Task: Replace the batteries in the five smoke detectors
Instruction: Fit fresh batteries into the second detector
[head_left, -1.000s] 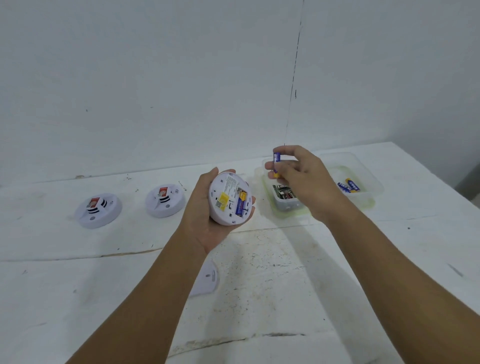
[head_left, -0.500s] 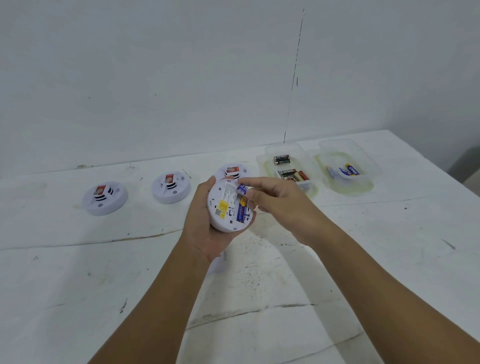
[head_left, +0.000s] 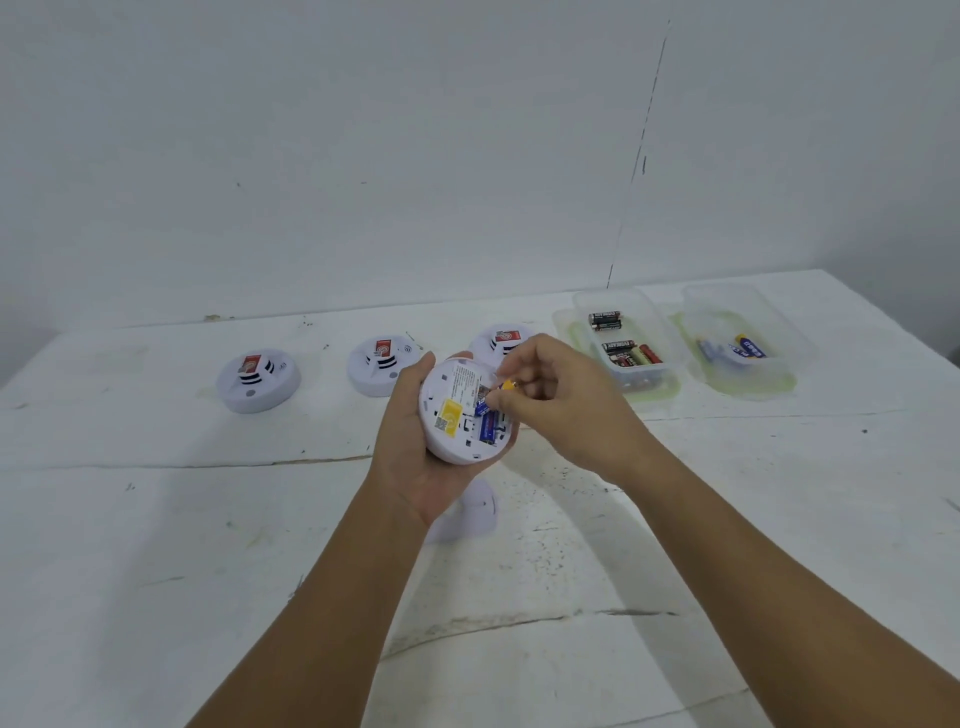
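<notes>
My left hand grips a round white smoke detector with its back side up, above the table's middle. One blue battery lies in its open compartment. My right hand pinches a second blue and yellow battery at the compartment's top end. Three more white detectors stand in a row behind: far left, middle and one partly hidden by my hands. The detached white cover lies on the table under my left wrist.
A clear tub with black and red batteries sits at the back right. Beside it a second clear tub holds a few blue batteries. The white table meets a white wall behind; its right edge runs off at the far right.
My right hand brought the battery from the tubs to the detector and now tilts it into the compartment. The view has shifted slightly, showing the third detector behind.
</notes>
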